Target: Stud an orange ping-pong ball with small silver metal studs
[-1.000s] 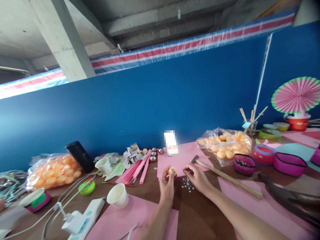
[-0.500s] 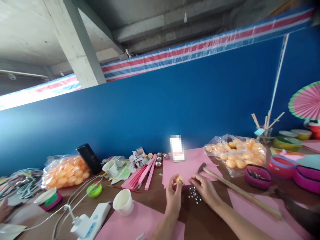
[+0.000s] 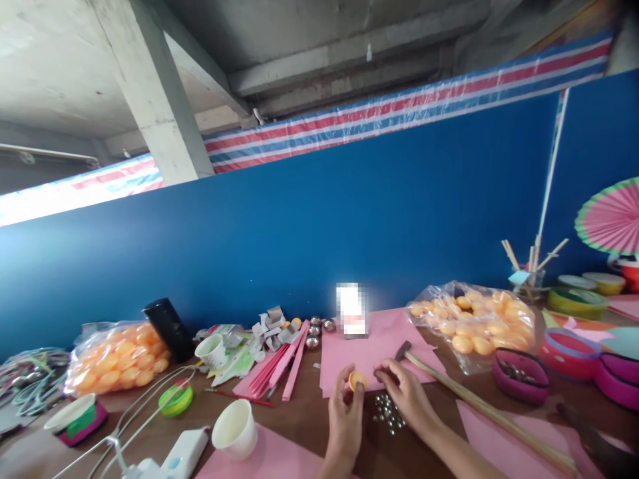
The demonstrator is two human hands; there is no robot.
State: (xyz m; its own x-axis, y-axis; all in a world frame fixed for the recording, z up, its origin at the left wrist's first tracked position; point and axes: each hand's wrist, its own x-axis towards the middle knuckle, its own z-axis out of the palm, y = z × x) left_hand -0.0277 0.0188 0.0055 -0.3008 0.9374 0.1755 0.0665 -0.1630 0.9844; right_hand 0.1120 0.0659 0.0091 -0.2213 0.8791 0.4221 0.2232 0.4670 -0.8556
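Note:
An orange ball [image 3: 356, 380] is gripped between the thumb and fingers of my left hand [image 3: 345, 416], over the brown table near the edge of a pink paper sheet [image 3: 389, 332]. Just to its right, my right hand [image 3: 407, 396] has its thumb and fingertips pinched together; whatever they hold is too small to make out. Small shiny metal balls [image 3: 389, 414] lie in a loose pile on the table between my two hands. A hammer [image 3: 489, 409] rests beyond my right hand, its head on the pink paper.
Bags of orange balls lie at left [image 3: 117, 359] and right [image 3: 474, 319]. A white cup [image 3: 234, 429], a power strip [image 3: 184, 452] and cables are left of my hands. Pink strips [image 3: 279, 362] lie farther back. A magenta container [image 3: 520, 376] holds small metal pieces.
The view has tilted, so the table items sit slightly lower in the picture. The orange ball has turned a little in my left hand. My right hand stays close beside it.

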